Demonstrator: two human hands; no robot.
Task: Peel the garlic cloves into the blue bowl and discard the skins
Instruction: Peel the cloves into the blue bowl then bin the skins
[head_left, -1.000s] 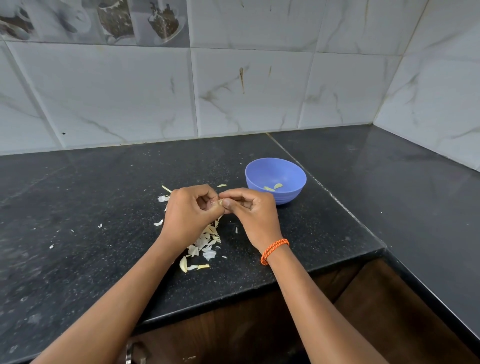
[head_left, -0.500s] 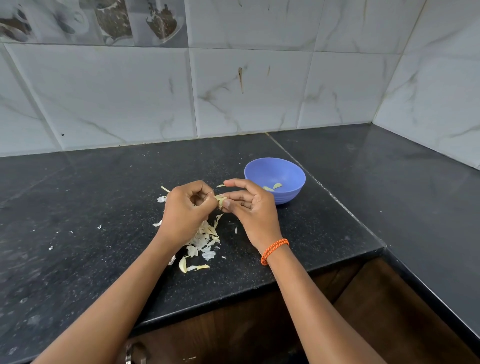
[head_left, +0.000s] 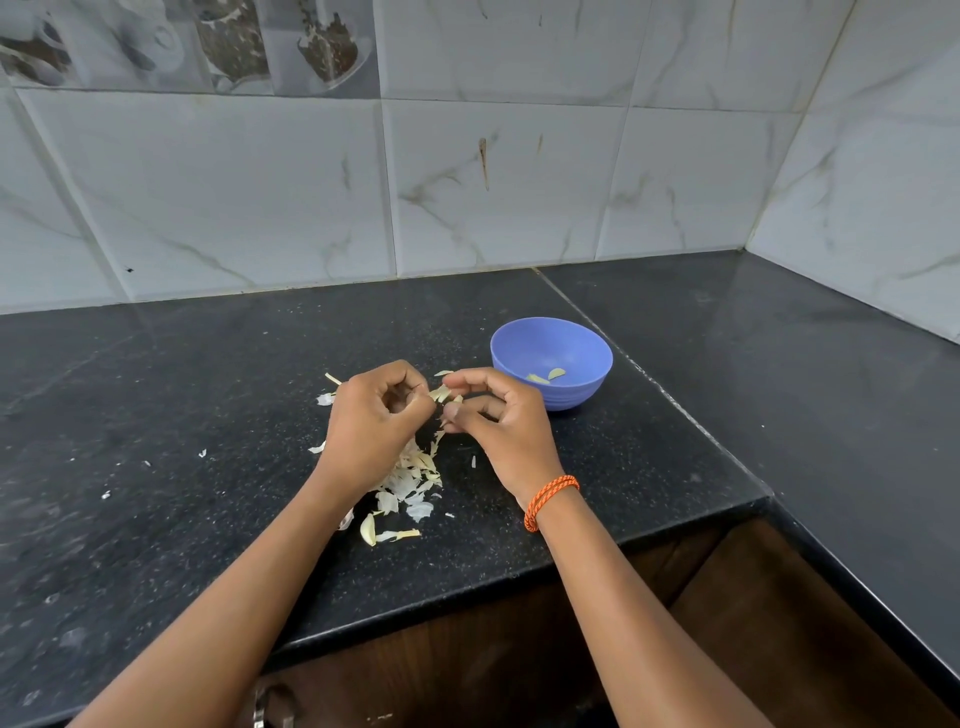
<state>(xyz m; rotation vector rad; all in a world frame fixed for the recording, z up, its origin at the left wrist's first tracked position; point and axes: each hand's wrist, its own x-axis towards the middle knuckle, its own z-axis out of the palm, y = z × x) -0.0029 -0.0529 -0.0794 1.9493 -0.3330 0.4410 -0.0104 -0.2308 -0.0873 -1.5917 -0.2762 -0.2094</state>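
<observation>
Above the black counter, my left hand (head_left: 375, 422) and my right hand (head_left: 497, 422) meet over a small garlic clove (head_left: 440, 393). My left fingers are curled round the clove, and my right thumb and forefinger pinch the pale skin peeling from it. Most of the clove is hidden by my fingers. The blue bowl (head_left: 566, 396) stands just right of my right hand and holds two peeled cloves (head_left: 546, 375). A heap of garlic skins (head_left: 410, 480) lies on the counter under my left hand.
Loose skin flakes (head_left: 202, 453) are scattered over the counter (head_left: 156, 415) to the left. The counter's front edge (head_left: 519, 574) runs below my wrists and turns a corner at the right. A tiled wall (head_left: 467, 182) closes the back.
My hands have drawn slightly apart over the clove. My right fingers have shifted their pinch, and a strip of skin now shows between the two hands.
</observation>
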